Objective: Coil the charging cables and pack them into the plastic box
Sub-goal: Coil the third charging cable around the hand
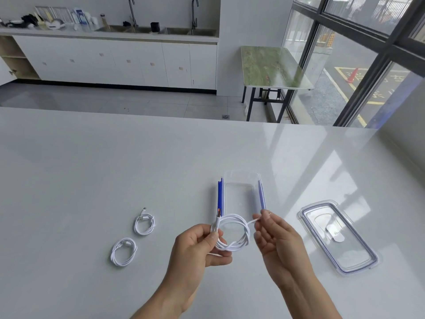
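A white table [92, 169] fills the lower two thirds of the frame. Left of centre, two white charging cables lie on it, each wound into a small ring: a nearer coil [123, 251] and, just up and right of it, a farther coil [144, 223] with one plug pointing away. They lie close together but do not touch. Just left of centre at the bottom edge, a bare forearm rises to the left hand [195, 245], which is held above the table. Its thumb and curled fingers grip one side of a third cable [234, 236], a ring of several white loops. A plug with an orange tip sticks up above the thumb. Behind this ring, in the middle of the frame, the clear plastic box [240, 194] stands open on the table, with a blue clip along each long side. The right forearm comes up from the lower right. The right hand [276, 238] has its palm turned toward the left hand. Its thumb and forefinger pinch the loose end of the held cable at the ring's upper right, and the other fingers are loosely curled. Farther right, the clear lid [351, 254] lies flat on the table, well apart from the box. Across the top are a kitchen counter with sinks, a green table and large windows.
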`<action>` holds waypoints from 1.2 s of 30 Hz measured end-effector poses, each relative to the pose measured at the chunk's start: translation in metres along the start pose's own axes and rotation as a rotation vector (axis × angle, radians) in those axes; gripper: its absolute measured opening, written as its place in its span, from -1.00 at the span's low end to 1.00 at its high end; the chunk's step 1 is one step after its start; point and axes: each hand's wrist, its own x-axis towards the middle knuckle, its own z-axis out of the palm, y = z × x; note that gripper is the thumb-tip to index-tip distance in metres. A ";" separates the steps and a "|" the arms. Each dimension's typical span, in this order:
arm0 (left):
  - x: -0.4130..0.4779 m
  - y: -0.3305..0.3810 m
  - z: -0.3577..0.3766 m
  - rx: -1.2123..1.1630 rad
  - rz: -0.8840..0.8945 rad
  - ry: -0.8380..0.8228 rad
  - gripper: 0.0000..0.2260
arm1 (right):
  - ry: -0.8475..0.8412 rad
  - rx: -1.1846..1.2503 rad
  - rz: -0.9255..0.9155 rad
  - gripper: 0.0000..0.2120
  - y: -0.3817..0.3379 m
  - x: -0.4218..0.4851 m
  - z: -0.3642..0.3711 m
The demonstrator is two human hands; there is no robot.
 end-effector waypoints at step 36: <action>-0.004 -0.005 0.003 0.307 0.031 0.068 -0.80 | -0.344 -1.022 -0.337 -0.75 -0.006 -0.015 -0.001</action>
